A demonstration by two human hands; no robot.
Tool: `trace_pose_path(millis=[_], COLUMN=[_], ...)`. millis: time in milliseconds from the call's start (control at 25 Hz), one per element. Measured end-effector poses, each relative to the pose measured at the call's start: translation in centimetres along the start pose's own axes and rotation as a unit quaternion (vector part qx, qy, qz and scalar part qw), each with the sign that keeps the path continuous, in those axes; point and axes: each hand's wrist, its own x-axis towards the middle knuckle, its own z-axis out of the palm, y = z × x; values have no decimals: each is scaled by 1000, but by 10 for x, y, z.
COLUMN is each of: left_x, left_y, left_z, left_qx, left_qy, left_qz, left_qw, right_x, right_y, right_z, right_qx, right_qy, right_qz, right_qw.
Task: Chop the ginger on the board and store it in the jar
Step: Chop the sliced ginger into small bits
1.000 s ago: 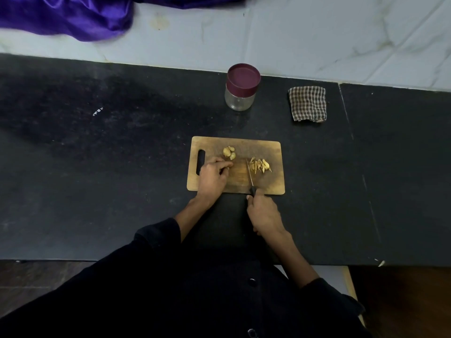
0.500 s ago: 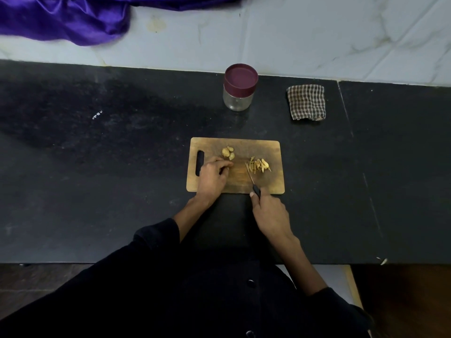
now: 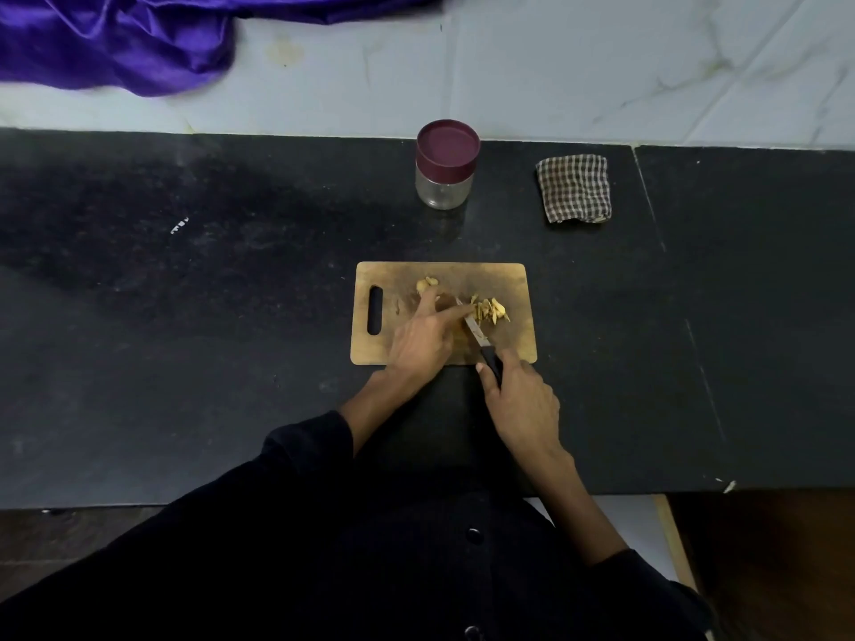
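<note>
Two ginger piles [image 3: 489,310] (beside left hand [image 3: 423,337])

Sliced ginger [image 3: 491,310] lies right of uncut pieces [image 3: 426,284] on the wooden board [image 3: 509,279]; the maroon-lidded jar [image 3: 446,164] stands closed beyond it.

Black buttoned garment [image 3: 416,571] with long sleeves pushed up the forearms

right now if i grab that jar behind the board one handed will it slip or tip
The jar looks like smooth clear glass, so probably slick. It appears empty, so likely light and top-heavy under its wide maroon lid; a sideways nudge might tip it, and it would then roll.
</note>
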Motion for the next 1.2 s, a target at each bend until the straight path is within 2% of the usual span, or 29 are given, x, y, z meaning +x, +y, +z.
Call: trace_pose_path(millis=[120, 200, 320, 480, 600, 880, 1080, 1200], left_x=[7, 10, 11, 11, 19, 36, 32, 28], left_y=[-1, -7, -28, -45, -43, -38, -38, -39], left_z=[0, -2, -9, -18, -17, -12, -12, -17], left_qx=[-4, -64, -145, -177, -162, -65, -97, -158], left_qy=[-18, 17, 90, 115, 104, 75, 112, 117], left_qz=[10, -13, -91, -132, -126, -160, -156, -170], left_qw=[1000, 998, 981, 969, 973, 982, 977, 966], right_x=[0, 0, 1, 8, 22, 46, 47, 49], right_y=[-1, 1, 3, -3, -11, -14, -12, -11], right_z=[1, 1, 1, 0, 2, 13, 15, 16], right_qx=[2, 9, 29, 61, 114, 154, 168, 170], right_qy=[-5, -5, -13, -31, -42, -60, -63, -64], right_qz=[-2, 0, 7, -11, -24, -13, -7, -6], right_qw=[1000, 1000, 999, 998, 992, 986, 984, 983])
